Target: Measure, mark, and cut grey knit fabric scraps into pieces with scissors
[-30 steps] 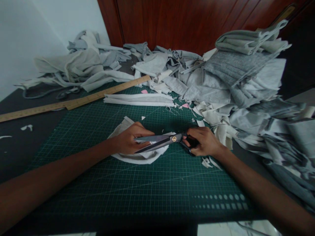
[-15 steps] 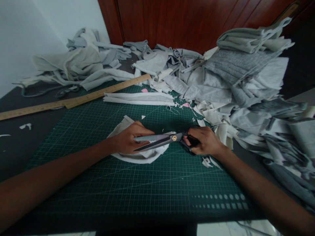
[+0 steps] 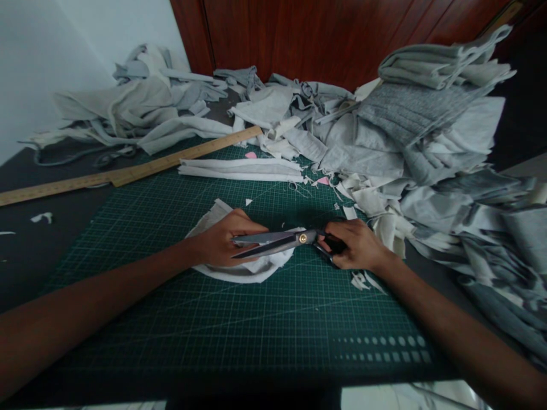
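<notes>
Head view shows, nearest, the green cutting mat with its grid, spread over the dark table to give a flat, marked surface for cutting. On it, a little farther in, the left hand presses flat on a pale fabric piece, fingers spread over it so the cloth stays put and taut. The right hand is closed around the dark handles of the scissors, whose blades point left, slightly parted, over the fabric piece beside the left fingers. Small offcuts lie just near the right wrist. Beyond the hands, a folded strip of pale cloth lies across the mat, and a wooden ruler runs diagonally along the mat's far left edge. Farthest, heaps of grey and cream fabric crowd the far and right sides against the wooden door.
</notes>
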{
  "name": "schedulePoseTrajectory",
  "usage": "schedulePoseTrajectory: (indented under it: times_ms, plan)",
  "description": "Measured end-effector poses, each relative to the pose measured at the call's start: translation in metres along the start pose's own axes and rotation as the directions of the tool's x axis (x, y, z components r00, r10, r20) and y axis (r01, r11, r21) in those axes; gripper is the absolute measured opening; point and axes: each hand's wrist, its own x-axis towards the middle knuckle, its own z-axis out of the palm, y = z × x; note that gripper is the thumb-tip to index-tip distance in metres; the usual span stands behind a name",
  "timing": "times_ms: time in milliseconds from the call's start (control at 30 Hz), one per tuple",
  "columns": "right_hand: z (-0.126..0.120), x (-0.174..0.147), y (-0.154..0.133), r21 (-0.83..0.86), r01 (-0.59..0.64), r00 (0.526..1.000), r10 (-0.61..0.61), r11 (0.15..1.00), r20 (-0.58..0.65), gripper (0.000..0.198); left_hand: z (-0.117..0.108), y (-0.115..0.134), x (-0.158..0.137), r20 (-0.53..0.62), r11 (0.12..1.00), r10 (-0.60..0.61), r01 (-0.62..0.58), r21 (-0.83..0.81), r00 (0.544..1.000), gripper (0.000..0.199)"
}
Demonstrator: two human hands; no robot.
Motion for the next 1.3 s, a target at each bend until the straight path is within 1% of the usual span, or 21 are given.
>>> schedulePoseTrajectory:
  times_ms: [100,200,300,433,500,567,633,700,800,900,1033,1133,1200,1233,1267,1300]
  plan:
    - [0.001,0.000,0.000,-0.018,-0.015,1.000,0.014,1.000,-0.009,0.011,0.001,-0.001,-0.001,-0.055,0.997,0.006,-0.002,0.071,0.998,0.066]
    - [0.001,0.002,-0.001,-0.022,-0.014,1.000,0.014,1.000,-0.001,0.010,0.001,0.000,-0.002,-0.099,0.990,0.018,-0.005,0.140,0.995,0.066]
    - [0.000,0.003,-0.002,-0.031,-0.013,1.000,0.013,0.999,-0.010,0.009,0.001,0.000,-0.003,-0.094,0.991,0.003,0.010,0.137,0.996,0.067]
    - [-0.001,0.002,-0.001,0.009,-0.013,1.000,0.013,1.000,-0.010,0.012,0.001,-0.001,-0.002,-0.045,0.996,-0.044,0.048,0.072,0.998,0.067]
    - [-0.001,0.000,0.001,0.044,-0.015,1.000,0.015,0.999,0.011,0.014,0.001,-0.002,-0.002,-0.018,0.998,-0.054,0.054,0.028,0.998,0.062]
    - [-0.001,-0.001,0.001,0.068,-0.012,1.000,0.010,0.998,0.024,0.016,0.001,-0.003,-0.003,-0.006,0.999,-0.031,0.031,-0.008,1.000,0.053]
    - [-0.001,-0.002,0.002,0.073,-0.005,1.000,0.004,0.997,0.018,0.016,0.001,-0.003,-0.004,0.003,1.000,-0.018,0.018,-0.006,1.000,0.043]
    - [-0.001,-0.002,0.002,0.065,-0.009,1.000,0.008,0.998,0.014,0.014,0.000,-0.002,-0.005,0.032,0.999,-0.053,0.053,0.007,0.998,0.034]
    - [-0.001,-0.002,0.002,0.067,-0.022,0.999,0.020,0.998,0.029,0.014,-0.001,-0.001,-0.005,0.084,0.992,-0.115,0.118,-0.037,0.990,0.029]
    - [-0.001,-0.002,0.002,0.066,-0.033,0.999,0.031,0.997,0.031,0.014,-0.002,0.000,-0.004,0.078,0.989,-0.130,0.135,-0.057,0.988,0.028]
    - [-0.001,0.000,0.000,0.037,-0.040,0.999,0.040,0.998,0.019,0.012,-0.001,-0.001,-0.005,0.078,0.991,-0.131,0.133,-0.025,0.988,0.029]
    - [-0.002,0.001,-0.002,0.003,-0.044,0.999,0.044,0.999,0.014,0.007,0.001,-0.005,-0.009,0.034,0.998,-0.056,0.055,0.029,0.998,0.028]
    - [-0.002,0.002,-0.002,-0.014,-0.041,0.999,0.042,0.999,0.013,0.006,0.003,-0.009,-0.013,-0.007,0.996,0.002,-0.001,0.084,1.000,0.032]
    - [-0.002,0.002,-0.002,-0.019,-0.041,0.999,0.042,0.999,0.016,0.005,0.004,-0.011,-0.015,-0.014,0.994,0.009,-0.008,0.108,1.000,0.036]
    - [-0.002,0.002,-0.002,-0.021,-0.044,0.999,0.044,0.999,0.021,0.005,0.004,-0.011,-0.016,-0.013,0.992,-0.012,0.014,0.129,1.000,0.039]
    - [-0.002,0.001,-0.002,-0.020,-0.048,0.998,0.049,0.999,0.027,0.005,0.005,-0.012,-0.017,-0.008,0.987,-0.060,0.060,0.146,0.998,0.042]
